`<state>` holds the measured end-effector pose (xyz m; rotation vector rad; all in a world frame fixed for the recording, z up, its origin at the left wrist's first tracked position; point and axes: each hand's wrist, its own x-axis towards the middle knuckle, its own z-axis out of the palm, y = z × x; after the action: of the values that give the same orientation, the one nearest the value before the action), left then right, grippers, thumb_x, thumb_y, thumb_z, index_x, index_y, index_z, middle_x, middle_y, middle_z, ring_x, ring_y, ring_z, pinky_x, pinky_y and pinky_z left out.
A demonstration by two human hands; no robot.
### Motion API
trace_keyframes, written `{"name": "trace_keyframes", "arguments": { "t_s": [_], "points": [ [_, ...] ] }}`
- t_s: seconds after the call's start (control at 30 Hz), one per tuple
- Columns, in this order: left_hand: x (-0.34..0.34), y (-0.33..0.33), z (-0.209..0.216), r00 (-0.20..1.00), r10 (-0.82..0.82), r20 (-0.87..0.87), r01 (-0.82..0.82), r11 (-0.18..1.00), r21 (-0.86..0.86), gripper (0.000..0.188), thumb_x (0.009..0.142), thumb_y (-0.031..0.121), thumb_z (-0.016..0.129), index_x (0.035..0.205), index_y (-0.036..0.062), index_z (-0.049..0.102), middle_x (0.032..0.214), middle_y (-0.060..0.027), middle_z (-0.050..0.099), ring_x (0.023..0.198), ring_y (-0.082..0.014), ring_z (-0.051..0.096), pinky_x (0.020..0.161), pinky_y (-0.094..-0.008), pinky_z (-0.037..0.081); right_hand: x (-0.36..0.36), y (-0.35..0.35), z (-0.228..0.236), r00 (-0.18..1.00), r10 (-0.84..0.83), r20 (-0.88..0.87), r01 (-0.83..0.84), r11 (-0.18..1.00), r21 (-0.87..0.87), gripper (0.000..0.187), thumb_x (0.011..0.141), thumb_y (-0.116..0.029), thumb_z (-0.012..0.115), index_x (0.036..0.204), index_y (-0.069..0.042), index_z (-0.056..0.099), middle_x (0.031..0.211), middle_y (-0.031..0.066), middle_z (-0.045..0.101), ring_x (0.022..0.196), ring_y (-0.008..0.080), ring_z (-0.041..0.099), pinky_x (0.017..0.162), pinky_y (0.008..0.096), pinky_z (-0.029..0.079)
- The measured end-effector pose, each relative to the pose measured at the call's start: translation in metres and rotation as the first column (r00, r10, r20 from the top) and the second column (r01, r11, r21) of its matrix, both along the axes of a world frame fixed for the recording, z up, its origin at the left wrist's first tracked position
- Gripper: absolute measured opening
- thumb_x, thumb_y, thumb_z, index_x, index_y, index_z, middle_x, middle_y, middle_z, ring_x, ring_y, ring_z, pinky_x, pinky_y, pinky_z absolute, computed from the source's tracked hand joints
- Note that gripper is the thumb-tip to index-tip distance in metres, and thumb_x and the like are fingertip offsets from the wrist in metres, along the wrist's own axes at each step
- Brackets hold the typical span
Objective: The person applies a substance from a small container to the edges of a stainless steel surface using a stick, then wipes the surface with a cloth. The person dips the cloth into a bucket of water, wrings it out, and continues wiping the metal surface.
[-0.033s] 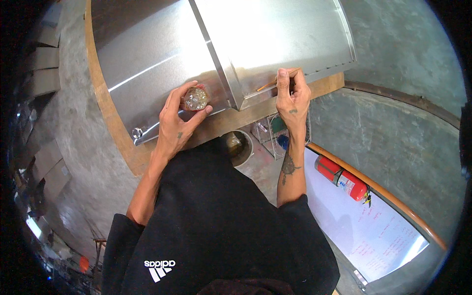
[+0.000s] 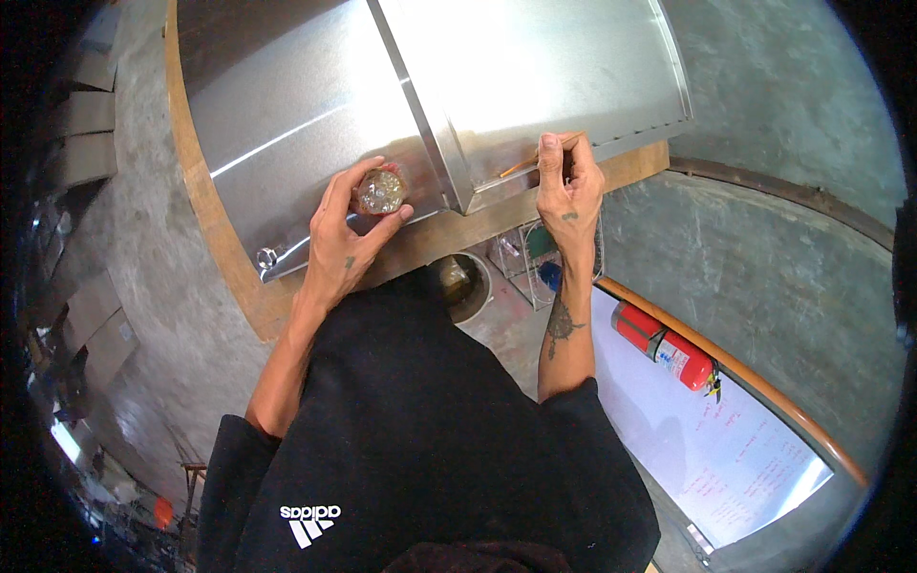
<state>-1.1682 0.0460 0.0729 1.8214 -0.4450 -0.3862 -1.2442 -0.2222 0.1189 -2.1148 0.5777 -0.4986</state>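
Note:
My left hand (image 2: 346, 224) is curled round a small round container (image 2: 382, 192) with a glassy, brownish-clear top and a reddish edge. I hold it over the left panel of a shiny sheet-metal piece (image 2: 296, 105). A thin orange-brown stick (image 2: 518, 169) is pinched between the thumb and fingers of my right hand (image 2: 569, 186). One end of the stick points left, low over the right metal panel near its front edge. My right fingers hide the stick's middle, and I cannot make out what kind of stick it is.
The metal lies on a wooden-edged table (image 2: 215, 215), with a shiny ring (image 2: 267, 257) at its left front corner. Below are a round bucket (image 2: 465, 286) and a wire rack (image 2: 524, 277). A red fire extinguisher (image 2: 666, 346) and a whiteboard (image 2: 707, 449) are at right.

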Motion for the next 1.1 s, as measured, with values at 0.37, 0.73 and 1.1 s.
{"name": "trace_keyframes", "arguments": {
  "t_s": [0.37, 0.73, 1.1],
  "points": [
    [0.005, -0.002, -0.011, 1.000, -0.010, 0.020, 0.010, 1.000, -0.005, 0.065, 0.090, 0.016, 0.091, 0.148, 0.0083, 0.062, 0.136, -0.0131, 0.070, 0.118, -0.0252, 0.072, 0.095, -0.0384, 0.062, 0.006, 0.000, 0.005, 0.999, 0.011, -0.037, -0.014, 0.998, -0.069, 0.029, 0.112, -0.025, 0.065, 0.096, 0.000, 0.065, 0.073, 0.0070, 0.061, 0.066, 0.0148, 0.053, 0.062, 0.0347, 0.047],
    [0.006, -0.002, -0.012, 1.000, -0.019, 0.019, 0.019, 1.000, -0.012, 0.066, 0.090, 0.018, 0.090, 0.149, 0.0113, 0.061, 0.138, -0.0113, 0.070, 0.120, -0.0255, 0.072, 0.095, -0.0377, 0.063, 0.007, 0.000, 0.006, 0.999, 0.016, -0.051, -0.022, 0.994, -0.107, 0.028, 0.110, -0.023, 0.066, 0.096, 0.001, 0.065, 0.077, 0.0116, 0.065, 0.067, 0.0196, 0.059, 0.065, 0.0377, 0.050],
    [0.007, -0.002, -0.012, 0.999, -0.027, 0.026, 0.027, 1.000, -0.002, 0.067, 0.090, 0.018, 0.090, 0.149, 0.0105, 0.060, 0.140, -0.0112, 0.069, 0.124, -0.0267, 0.070, 0.100, -0.0396, 0.064, 0.007, -0.001, 0.004, 0.999, 0.026, -0.044, -0.031, 0.991, -0.132, 0.025, 0.109, -0.020, 0.067, 0.096, 0.001, 0.065, 0.078, 0.0120, 0.066, 0.067, 0.0207, 0.059, 0.066, 0.0369, 0.050]
  ]
}}
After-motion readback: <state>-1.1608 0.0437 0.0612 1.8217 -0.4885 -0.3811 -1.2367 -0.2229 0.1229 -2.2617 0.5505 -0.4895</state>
